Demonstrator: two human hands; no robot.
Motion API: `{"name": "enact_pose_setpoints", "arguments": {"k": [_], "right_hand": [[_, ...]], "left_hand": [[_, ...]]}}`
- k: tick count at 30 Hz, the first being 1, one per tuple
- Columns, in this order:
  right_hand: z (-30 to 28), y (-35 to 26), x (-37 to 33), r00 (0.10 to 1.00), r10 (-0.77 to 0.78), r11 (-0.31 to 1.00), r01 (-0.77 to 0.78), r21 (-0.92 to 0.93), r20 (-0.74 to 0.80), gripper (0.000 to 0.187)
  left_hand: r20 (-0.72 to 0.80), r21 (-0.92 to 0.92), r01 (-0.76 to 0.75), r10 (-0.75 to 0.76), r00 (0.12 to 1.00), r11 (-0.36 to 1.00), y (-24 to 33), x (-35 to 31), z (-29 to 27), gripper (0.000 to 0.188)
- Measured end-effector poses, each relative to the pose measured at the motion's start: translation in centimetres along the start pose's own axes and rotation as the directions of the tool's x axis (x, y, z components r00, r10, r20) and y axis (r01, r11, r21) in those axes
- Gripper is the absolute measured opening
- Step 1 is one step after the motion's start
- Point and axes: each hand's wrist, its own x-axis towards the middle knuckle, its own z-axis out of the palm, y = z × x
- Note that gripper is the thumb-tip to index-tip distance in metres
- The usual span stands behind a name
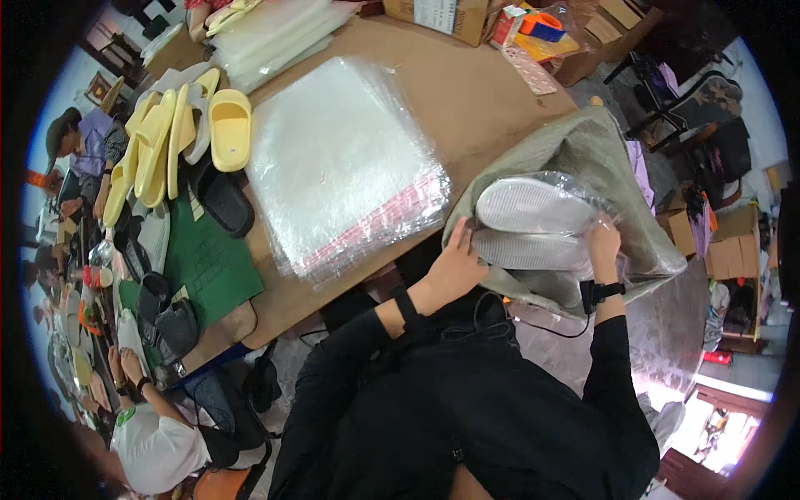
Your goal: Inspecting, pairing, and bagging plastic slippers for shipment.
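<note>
A pair of pale grey slippers (533, 207) in clear plastic lies soles up in the mouth of a grey-green woven sack (567, 137). My right hand (605, 243) is closed at their right end, its fingers bent over the crinkled clear wrap. At the opposite end is my left hand (454, 268), fingers stretched out and apart, near the sack's left rim; whether the fingertips press on the sack or on a slipper I cannot tell. To the left, a stack of clear plastic bags (337, 158) with pink-edged openings covers the tabletop.
Yellow slides (231, 133) and dark slippers (223, 200) crowd the table's left side around a green board (208, 267). A cardboard box (442, 17) stands at the far edge, near an orange tape dispenser (542, 25). Co-workers (158, 442) sit along the left.
</note>
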Motion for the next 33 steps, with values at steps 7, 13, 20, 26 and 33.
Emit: {"name": "enact_pose_setpoints", "arguments": {"k": [7,13,20,26,33], "right_hand": [[5.6,4.4,-5.9,0.662,0.319,0.945,-0.168,-0.281,0.678,0.025],[-2.1,-1.8,-0.2,0.895,0.132,0.965,-0.214,0.15,0.427,0.02],[-7.3,-2.5,16.4,0.978,0.016,0.991,0.012,0.132,-0.208,0.014],[-2.2,-1.5,23.8,0.991,0.012,1.0,-0.009,-0.022,0.13,0.023],[-3.3,-0.9,29.2,0.983,0.025,0.997,-0.039,-0.069,-0.182,0.012]], "left_hand": [[-0.163,-0.099,-0.187,0.17,0.972,0.977,0.3,1.5,-1.4,0.009],[0.005,-0.155,-0.133,0.136,0.991,0.979,-0.3,1.4,-1.7,0.011],[0.049,-0.126,-0.132,0.139,0.989,0.983,0.0,2.7,-2.3,0.015],[0.028,-0.13,-0.109,0.114,0.993,0.985,-0.7,2.3,-2.0,0.022],[-0.055,-0.154,-0.223,0.217,0.975,0.963,-2.0,4.5,-3.5,0.026]]}}
